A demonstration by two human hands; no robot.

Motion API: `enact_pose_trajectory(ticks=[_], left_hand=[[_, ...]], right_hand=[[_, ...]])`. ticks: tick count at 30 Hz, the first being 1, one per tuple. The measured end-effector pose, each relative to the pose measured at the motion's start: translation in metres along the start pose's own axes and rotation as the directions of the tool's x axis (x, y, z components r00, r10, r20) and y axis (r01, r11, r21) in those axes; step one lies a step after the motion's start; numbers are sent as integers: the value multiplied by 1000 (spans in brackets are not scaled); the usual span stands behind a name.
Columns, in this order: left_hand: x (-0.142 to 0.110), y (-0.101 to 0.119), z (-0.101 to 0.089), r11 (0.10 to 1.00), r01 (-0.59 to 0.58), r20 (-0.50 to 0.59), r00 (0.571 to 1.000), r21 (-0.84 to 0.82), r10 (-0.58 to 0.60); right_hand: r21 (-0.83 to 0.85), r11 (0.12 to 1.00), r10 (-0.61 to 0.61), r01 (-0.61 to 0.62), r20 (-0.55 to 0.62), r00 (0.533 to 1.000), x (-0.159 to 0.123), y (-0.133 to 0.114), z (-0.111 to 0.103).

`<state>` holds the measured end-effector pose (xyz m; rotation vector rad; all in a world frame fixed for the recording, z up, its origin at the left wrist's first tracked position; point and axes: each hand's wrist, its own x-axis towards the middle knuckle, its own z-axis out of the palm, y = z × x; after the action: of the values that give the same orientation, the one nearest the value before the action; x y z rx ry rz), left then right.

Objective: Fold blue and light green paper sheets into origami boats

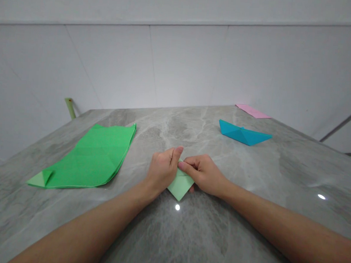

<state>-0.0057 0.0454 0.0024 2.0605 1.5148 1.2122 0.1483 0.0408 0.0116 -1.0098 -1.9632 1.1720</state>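
Note:
A small folded piece of pale green paper (180, 186) is held between my two hands, just above the grey marbled table. Its lower end comes to a point facing me, and its top is mostly hidden by fingers. My left hand (163, 168) is closed on the left side of the paper, thumb raised. On the right edge, my right hand (204, 173) pinches it, with the thumb lying across the upper part. Beyond my right hand sits a blue paper boat (243, 135).
Several creased bright green sheets (96, 154) lie stacked at the left, one corner folded up. Pink paper (253, 111) rests at the table's far right edge. A pale green handle-like thing (70, 108) stands past the far left edge. A white wall (179, 64) rises behind the table (204, 236).

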Motion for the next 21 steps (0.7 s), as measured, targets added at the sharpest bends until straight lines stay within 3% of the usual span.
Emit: enact_pose_trajectory(ticks=[2,4,8,14,19,21], left_hand=[[0,-1,1,996,33,58,998,-81,-28],[-1,-4,2,980,73,183,982,-183,-39],[0,-11,3,900,197,416,909,-389,-19],[2,-9,0,870,278,413,906,-407,-96],[7,-8,-1,773,420,610,791,-475,-54],[8,-8,0,746,444,569,816,-497,-106]], right_hand=[[-55,998,-18,15,-45,999,0,1,-3],[-68,998,-5,-2,-93,996,2,4,-8],[-29,999,41,-44,-112,993,5,11,-15],[12,999,49,-48,-106,993,7,16,-18],[55,998,50,-38,-220,974,11,17,-24],[184,982,96,-49,-254,963,14,18,-23]])
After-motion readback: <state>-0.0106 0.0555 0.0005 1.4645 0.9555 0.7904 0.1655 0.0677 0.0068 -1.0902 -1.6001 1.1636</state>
